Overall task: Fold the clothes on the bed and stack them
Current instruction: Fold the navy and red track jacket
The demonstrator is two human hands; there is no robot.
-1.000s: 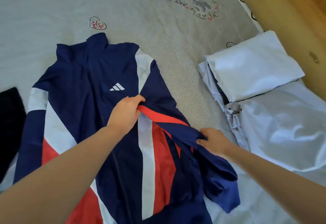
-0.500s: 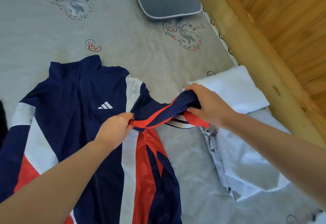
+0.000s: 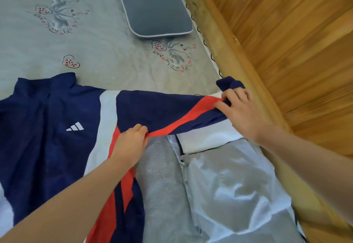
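A navy, white and red track jacket (image 3: 57,128) lies front up on the grey bed sheet (image 3: 107,55), collar toward the far side. Its right-hand sleeve (image 3: 172,109) is stretched out sideways, above the sheet. My left hand (image 3: 131,141) pinches that sleeve near the armpit. My right hand (image 3: 238,109) grips the sleeve near its navy cuff, close to the bed's wooden edge. Under the stretched sleeve lies a folded white garment (image 3: 206,135), and a crumpled white garment (image 3: 238,195) spreads toward me.
A grey cushion (image 3: 156,7) with pale piping lies at the far side of the bed. A wooden bed frame (image 3: 235,67) runs diagonally along the right, with a wooden floor (image 3: 296,42) beyond it.
My right hand has pulled the bunched sleeve out to the right until it is stretched straight over the folded white garment. My left hand kept its pinch near the armpit.
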